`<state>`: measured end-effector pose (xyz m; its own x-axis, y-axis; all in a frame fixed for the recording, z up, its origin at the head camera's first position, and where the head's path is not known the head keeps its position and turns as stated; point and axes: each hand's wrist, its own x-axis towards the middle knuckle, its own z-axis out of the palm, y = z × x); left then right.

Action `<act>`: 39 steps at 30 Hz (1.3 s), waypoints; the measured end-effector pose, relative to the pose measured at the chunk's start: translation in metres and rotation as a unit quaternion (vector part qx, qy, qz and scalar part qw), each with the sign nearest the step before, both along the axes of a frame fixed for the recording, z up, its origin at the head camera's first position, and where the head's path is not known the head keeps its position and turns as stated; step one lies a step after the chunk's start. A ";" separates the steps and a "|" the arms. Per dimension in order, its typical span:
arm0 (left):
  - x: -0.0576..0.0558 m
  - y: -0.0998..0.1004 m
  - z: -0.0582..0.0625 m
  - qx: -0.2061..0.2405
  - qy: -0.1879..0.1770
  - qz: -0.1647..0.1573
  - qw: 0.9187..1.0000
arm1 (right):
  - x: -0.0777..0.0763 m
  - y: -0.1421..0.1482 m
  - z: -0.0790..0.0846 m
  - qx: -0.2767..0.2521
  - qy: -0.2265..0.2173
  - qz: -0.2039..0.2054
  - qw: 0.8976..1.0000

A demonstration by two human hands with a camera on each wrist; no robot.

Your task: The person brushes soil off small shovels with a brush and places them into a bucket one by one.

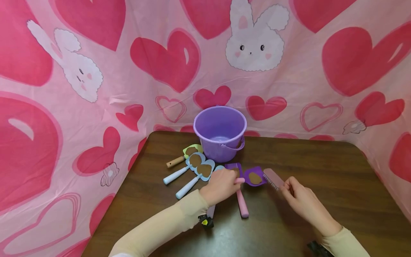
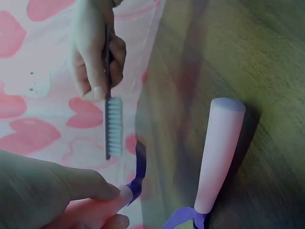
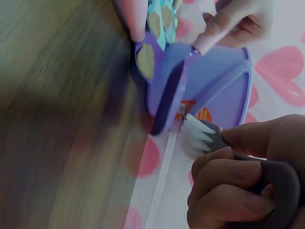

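My left hand (image 1: 223,182) grips the pink handle (image 2: 90,212) of a small purple shovel (image 1: 255,176), raised off the table. A brown patch covers the middle of its blade. To the right, my right hand (image 1: 303,200) holds a scrub brush (image 1: 272,178) with a dull pink back and pale bristles, its fingers curled through the looped grip in the right wrist view. The bristles (image 3: 194,136) face the shovel blade, close to it; whether they touch I cannot tell. Beneath my left hand lies another purple shovel with a pink handle (image 1: 242,204), its blade partly hidden.
A purple bucket (image 1: 219,157) stands at the back of the wooden table (image 1: 321,171). Left of it lie a green trowel (image 1: 175,162) with a wooden handle and light blue shovels (image 1: 189,185) with brown patches. One more handle (image 1: 211,212) shows under my left wrist.
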<state>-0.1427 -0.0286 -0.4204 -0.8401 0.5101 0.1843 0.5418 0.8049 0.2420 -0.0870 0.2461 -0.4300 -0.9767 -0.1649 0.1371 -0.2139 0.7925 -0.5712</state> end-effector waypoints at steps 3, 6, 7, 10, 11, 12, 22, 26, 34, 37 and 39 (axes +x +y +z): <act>0.003 -0.001 0.002 0.002 0.014 -0.006 1.000 | -0.002 -0.010 0.001 -0.006 0.005 0.014 1.000; 0.005 -0.001 0.001 0.001 0.026 -0.006 1.000 | -0.004 -0.020 -0.001 -0.012 0.021 0.031 0.999; 0.006 0.000 0.001 0.001 0.028 -0.005 1.000 | -0.004 -0.024 -0.002 -0.014 0.026 0.037 0.999; 0.007 0.001 0.000 0.001 0.032 -0.001 0.999 | -0.006 -0.032 -0.007 -0.013 0.036 0.055 0.998; 0.008 0.002 0.001 0.001 0.032 0.001 1.000 | -0.007 -0.034 -0.009 -0.011 0.040 0.061 0.997; 0.008 0.002 0.000 0.003 0.033 0.001 0.999 | -0.008 -0.035 -0.010 -0.008 0.042 0.065 0.997; 0.009 -0.001 -0.004 0.034 0.036 -0.017 0.999 | -0.009 -0.039 -0.009 0.033 0.048 0.045 0.997; 0.010 -0.001 -0.004 0.040 0.046 -0.019 0.998 | -0.006 -0.040 -0.009 0.045 0.051 0.016 0.998; 0.010 0.001 -0.005 0.039 0.056 -0.017 0.997 | -0.005 -0.044 -0.011 0.049 0.079 -0.013 0.996; 0.009 0.002 -0.004 0.038 0.056 -0.014 0.998 | -0.005 -0.045 -0.011 0.045 0.101 -0.013 0.994; 0.008 0.002 -0.003 0.040 0.057 -0.013 0.998 | -0.006 -0.046 -0.010 0.040 0.115 -0.008 0.993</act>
<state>-0.1351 -0.0262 -0.4235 -0.7982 0.5112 0.3186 0.5896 0.7712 0.2399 -0.0926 0.1999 -0.4405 -0.9240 -0.1688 0.3432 -0.3178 0.8380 -0.4436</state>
